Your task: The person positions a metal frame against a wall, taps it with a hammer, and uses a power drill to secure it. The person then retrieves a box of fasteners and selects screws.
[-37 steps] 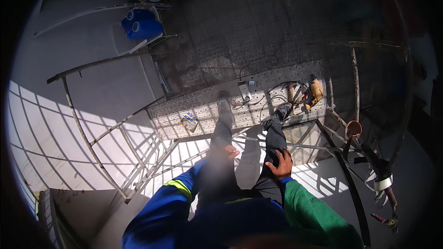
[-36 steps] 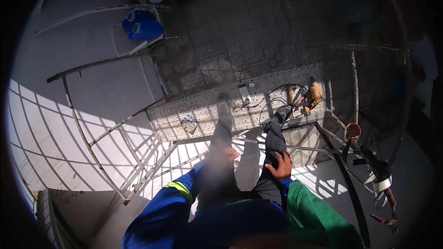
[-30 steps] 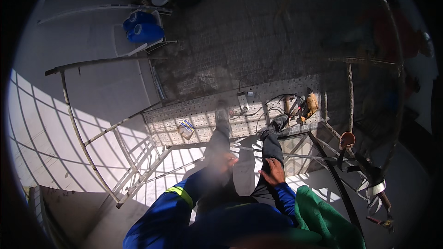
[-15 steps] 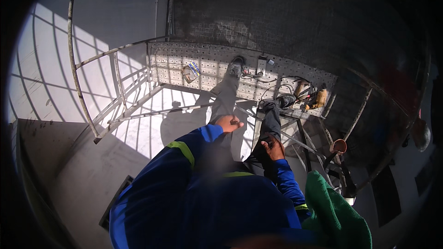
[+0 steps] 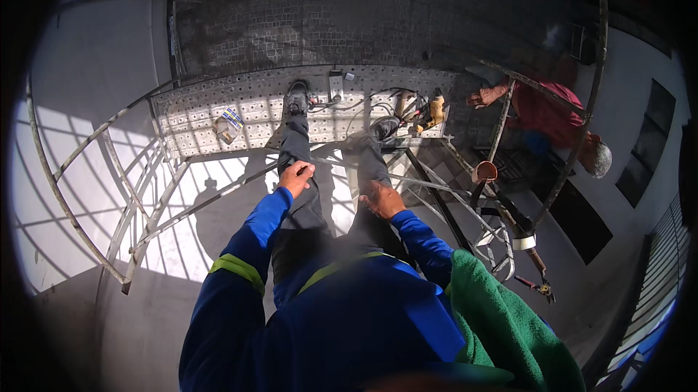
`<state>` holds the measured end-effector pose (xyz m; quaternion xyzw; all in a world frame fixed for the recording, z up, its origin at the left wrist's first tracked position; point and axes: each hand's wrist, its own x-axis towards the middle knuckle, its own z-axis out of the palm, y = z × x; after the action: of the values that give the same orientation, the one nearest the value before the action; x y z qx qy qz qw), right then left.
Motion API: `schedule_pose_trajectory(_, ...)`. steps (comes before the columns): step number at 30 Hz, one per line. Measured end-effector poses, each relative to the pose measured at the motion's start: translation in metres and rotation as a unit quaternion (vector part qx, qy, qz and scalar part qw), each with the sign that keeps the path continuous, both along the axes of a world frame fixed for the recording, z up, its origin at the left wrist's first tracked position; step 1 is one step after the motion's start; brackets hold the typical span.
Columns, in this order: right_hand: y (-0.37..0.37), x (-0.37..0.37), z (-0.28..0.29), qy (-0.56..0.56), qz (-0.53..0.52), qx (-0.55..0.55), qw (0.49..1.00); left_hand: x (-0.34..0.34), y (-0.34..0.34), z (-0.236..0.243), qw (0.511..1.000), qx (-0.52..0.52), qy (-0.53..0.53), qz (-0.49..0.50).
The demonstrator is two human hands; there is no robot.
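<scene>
My left hand (image 5: 296, 177) lies on my left leg (image 5: 294, 145), its fingers curled in and nothing seen in them. On my right leg (image 5: 372, 167) rests my right hand (image 5: 383, 200), fingers apart and no object in it. Both sleeves are blue, with a yellow-green band on the left one. Beyond my hands, my dark shoes stand on a perforated metal scaffold platform (image 5: 193, 108). A yellow power tool (image 5: 435, 111) lies beside my right shoe, among dark cables. A blue-and-yellow packet (image 5: 230, 124) sits left of my left shoe.
Scaffold rails (image 5: 103, 129) rise on both sides. A grey box (image 5: 335, 85) with a cable lies on the platform. At right are an orange-brown cup (image 5: 485, 172), pliers (image 5: 542, 289) and a person in red (image 5: 551, 110). A green towel (image 5: 502, 312) hangs by my right side.
The view has swung, so the platform and my legs sit further left. The person in red has come more into view. Both hands stay on my legs; the right fingers look more spread.
</scene>
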<state>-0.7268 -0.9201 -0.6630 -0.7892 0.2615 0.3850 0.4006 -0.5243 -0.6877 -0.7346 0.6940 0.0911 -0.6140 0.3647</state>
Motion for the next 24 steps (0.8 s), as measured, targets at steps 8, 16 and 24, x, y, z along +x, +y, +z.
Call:
schedule_pose_trajectory(8,0.027,0.050,0.024,-0.039,-0.089,0.050,0.994,0.081,0.094,-0.041,0.995,0.077,-0.019,0.052)
schedule_pose_trajectory(16,0.058,0.066,0.047,-0.095,-0.139,-0.021,0.986,0.153,0.109,-0.056,0.992,0.120,0.002,-0.047)
schedule_pose_trajectory(24,0.075,0.059,0.057,0.006,-0.228,0.054,0.972,0.138,0.045,0.018,0.953,0.124,0.074,-0.267)
